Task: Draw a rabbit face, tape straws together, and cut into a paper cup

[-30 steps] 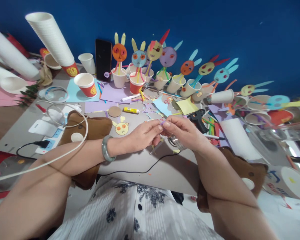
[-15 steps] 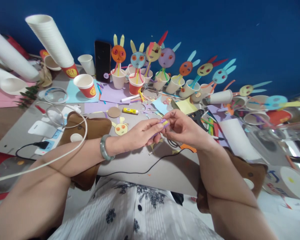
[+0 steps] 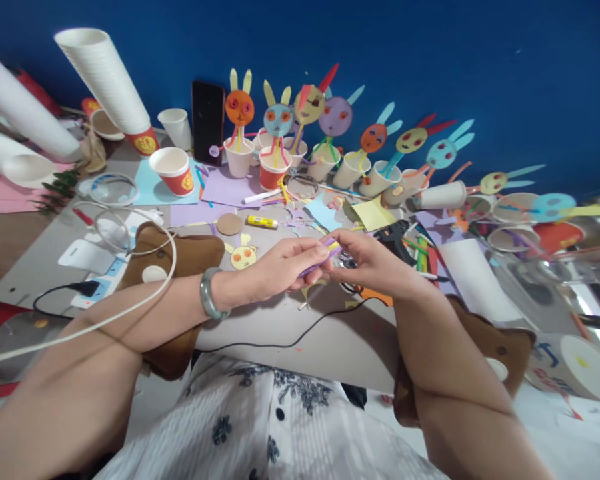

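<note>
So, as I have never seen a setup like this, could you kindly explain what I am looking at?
Certainly. There is no machine here: a person works with two bare hands. The camera is worn on the head, so it looks forward and down past the arms.

The left hand holds a small purple piece with some yellow on it. The right hand is right at its end, though its exact grip is hard to see.

On the table lie a yellow rabbit face, a glue stick and a black glue gun. Farther back stand a red-and-white cup, a phone and a row of rabbit figures in paper cups.
</note>
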